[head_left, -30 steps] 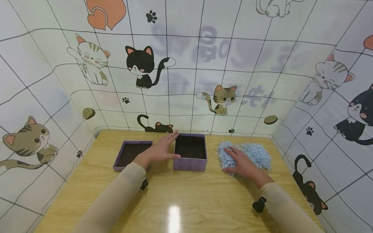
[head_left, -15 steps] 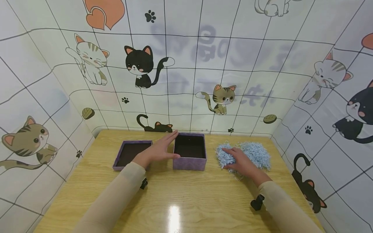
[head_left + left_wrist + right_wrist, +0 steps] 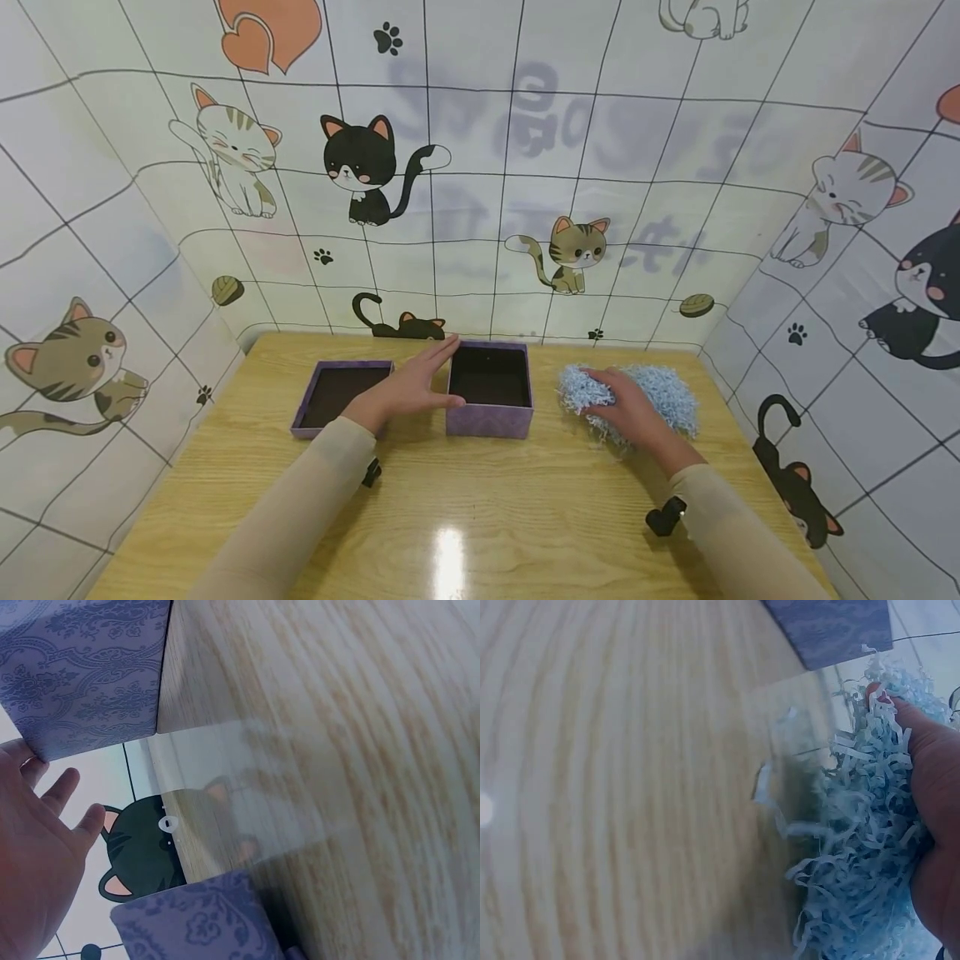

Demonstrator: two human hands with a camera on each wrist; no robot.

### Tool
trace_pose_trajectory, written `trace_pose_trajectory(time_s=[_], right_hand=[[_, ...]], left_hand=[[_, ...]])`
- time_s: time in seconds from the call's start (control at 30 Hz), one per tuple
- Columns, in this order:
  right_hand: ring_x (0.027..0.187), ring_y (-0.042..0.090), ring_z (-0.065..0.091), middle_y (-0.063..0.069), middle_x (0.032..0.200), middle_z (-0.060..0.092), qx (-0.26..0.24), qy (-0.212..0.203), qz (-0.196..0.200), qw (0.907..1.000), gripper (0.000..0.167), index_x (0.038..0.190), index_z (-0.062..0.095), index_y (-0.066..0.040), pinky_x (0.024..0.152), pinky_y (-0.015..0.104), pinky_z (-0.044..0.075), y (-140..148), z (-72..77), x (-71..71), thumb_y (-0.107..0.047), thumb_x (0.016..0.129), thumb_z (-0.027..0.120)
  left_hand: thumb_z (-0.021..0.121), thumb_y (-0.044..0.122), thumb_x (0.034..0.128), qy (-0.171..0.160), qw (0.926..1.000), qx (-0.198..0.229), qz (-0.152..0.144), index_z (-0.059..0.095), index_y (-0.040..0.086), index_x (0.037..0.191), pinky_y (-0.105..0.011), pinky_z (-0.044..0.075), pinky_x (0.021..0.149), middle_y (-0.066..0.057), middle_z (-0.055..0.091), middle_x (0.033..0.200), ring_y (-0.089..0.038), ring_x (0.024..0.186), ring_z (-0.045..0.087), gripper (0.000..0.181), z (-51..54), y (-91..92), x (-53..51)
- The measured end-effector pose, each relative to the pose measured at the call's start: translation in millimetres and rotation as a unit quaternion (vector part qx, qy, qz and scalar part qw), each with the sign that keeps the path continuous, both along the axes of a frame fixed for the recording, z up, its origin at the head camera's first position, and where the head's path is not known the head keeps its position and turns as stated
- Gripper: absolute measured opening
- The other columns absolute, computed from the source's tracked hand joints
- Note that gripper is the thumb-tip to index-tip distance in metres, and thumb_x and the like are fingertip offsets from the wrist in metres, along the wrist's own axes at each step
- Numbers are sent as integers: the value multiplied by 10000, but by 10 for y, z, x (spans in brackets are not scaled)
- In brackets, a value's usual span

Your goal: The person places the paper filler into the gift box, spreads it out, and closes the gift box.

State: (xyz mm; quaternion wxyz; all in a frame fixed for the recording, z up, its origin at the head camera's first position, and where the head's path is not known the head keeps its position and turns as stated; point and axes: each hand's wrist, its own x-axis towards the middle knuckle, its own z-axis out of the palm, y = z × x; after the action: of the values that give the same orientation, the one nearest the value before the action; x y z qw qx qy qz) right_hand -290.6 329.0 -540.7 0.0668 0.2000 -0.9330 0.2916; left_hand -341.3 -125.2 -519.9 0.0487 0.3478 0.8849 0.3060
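A purple box with a dark inside (image 3: pixel 489 421) stands at mid-table in the head view. The left hand (image 3: pixel 405 390) touches its left side with spread, fairly straight fingers; in the left wrist view that hand (image 3: pixel 41 851) reaches to the patterned box wall (image 3: pixel 90 682). Light blue shredded paper (image 3: pixel 663 396) lies in a heap right of the box. The right hand (image 3: pixel 633 417) has its fingers and thumb curled round the heap's left part; in the right wrist view, the thumb or a finger of that hand (image 3: pixel 937 787) sinks into the shreds (image 3: pixel 870 847).
Left of the box, partly behind the left forearm, lies a shallow purple tray or lid (image 3: pixel 307 417) with a dark inside. A cat-patterned sheet (image 3: pixel 480 208) rises behind and beside the wooden table (image 3: pixel 480 508).
The right hand's fingers have closed round the left part of the blue shreds and drawn it slightly together. The left hand and the box have stayed in place.
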Motion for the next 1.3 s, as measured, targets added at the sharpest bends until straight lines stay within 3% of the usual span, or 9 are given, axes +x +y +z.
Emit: trace_pose_trajectory(time_s=[0.17, 0.4, 0.6, 0.77, 1.0, 1.3], right_hand=[[1213, 437, 633, 209, 1311, 677, -147, 116, -53, 9998, 707, 1586, 603, -51, 986, 659, 537, -9, 103, 13, -62, 941, 892], [1248, 459, 626, 216, 1333, 688, -314, 478, -9, 9984, 723, 1575, 617, -59, 1018, 683, 525, 6, 257, -4, -16, 913, 904], [1245, 468, 629, 224, 1310, 697, -336, 757, -51, 9966, 711, 1536, 652, -49, 1044, 687, 500, 13, 405, -26, -6, 881, 927], [1245, 457, 623, 217, 1316, 685, -294, 693, -75, 9971, 699, 1547, 638, -50, 1036, 690, 496, -9, 542, -11, -27, 905, 915], [1220, 410, 627, 196, 1317, 672, -381, 704, -95, 9967, 704, 1554, 638, -74, 1002, 635, 512, -58, 714, -22, 3, 907, 905], [1211, 369, 618, 157, 1301, 676, -451, 686, -39, 9966, 663, 1533, 659, -73, 983, 599, 520, -159, 866, -68, -14, 919, 903]], left_hand=[[774, 717, 939, -2, 10000, -12, 23, 102, 254, 1801, -639, 219, 1317, 9, 73, 1868, -309, 1701, 132, 1186, -6, -5, 0], [793, 675, 950, 7, 10000, 31, 42, 150, 155, 1798, -664, 211, 1312, -8, 84, 1866, -339, 1698, 137, 1184, -16, -6, -1], [804, 665, 946, -3, 10000, -7, 58, 148, 182, 1800, -653, 216, 1314, -2, 92, 1866, -330, 1697, 147, 1180, 9, -5, -5], [809, 659, 945, -17, 10000, -29, 55, 136, 219, 1801, -654, 222, 1312, -24, 105, 1865, -329, 1696, 154, 1174, 29, -7, -8], [816, 649, 945, 8, 10000, 7, 49, 168, 152, 1796, -661, 227, 1308, -42, 114, 1864, -339, 1695, 158, 1180, 10, -6, -20], [799, 676, 946, 13, 10000, 41, 10, 159, 166, 1798, -664, 227, 1307, -41, 108, 1866, -336, 1696, 153, 1182, -29, 0, -34]])
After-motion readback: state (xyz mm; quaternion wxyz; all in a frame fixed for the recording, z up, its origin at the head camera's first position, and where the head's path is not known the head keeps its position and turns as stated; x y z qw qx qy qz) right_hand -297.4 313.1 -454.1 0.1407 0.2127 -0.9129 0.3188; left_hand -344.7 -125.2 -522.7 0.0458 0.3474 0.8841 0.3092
